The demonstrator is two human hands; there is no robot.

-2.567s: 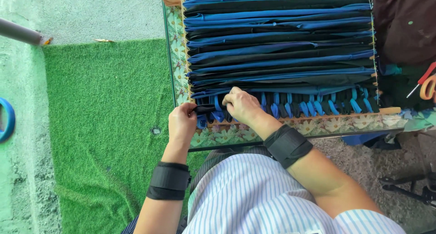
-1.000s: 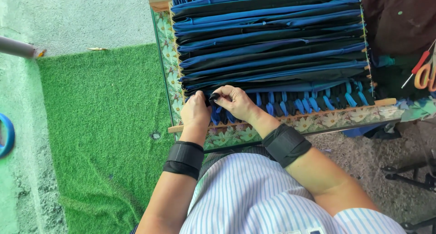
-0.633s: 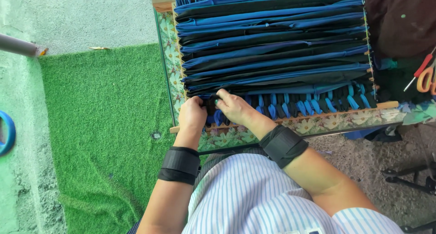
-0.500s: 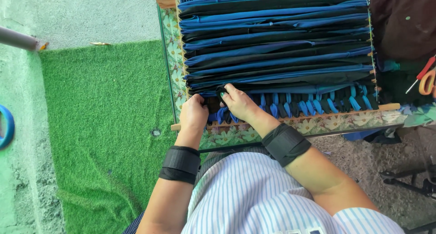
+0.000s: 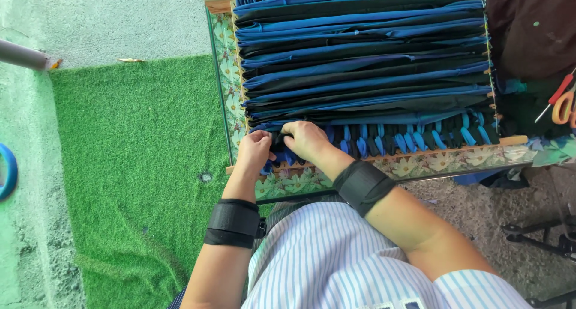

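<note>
Blue and black fabric strips [image 5: 360, 63] stretched across a wooden loom frame [image 5: 510, 142] on the floral-covered table [image 5: 420, 164], green artificial turf [image 5: 138, 165] to the left, red-handled scissors [image 5: 561, 96] at far right. At the near-left corner, left hand [image 5: 255, 150] and right hand [image 5: 306, 140] side by side, fingers pinched on a dark strip end [image 5: 278, 142] between them.

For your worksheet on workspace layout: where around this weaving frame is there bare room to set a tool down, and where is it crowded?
Free: the green turf left of the frame. Crowded: the frame's near edge, where left hand and right hand pinch fabric strips, and the right side by the scissors.
</note>
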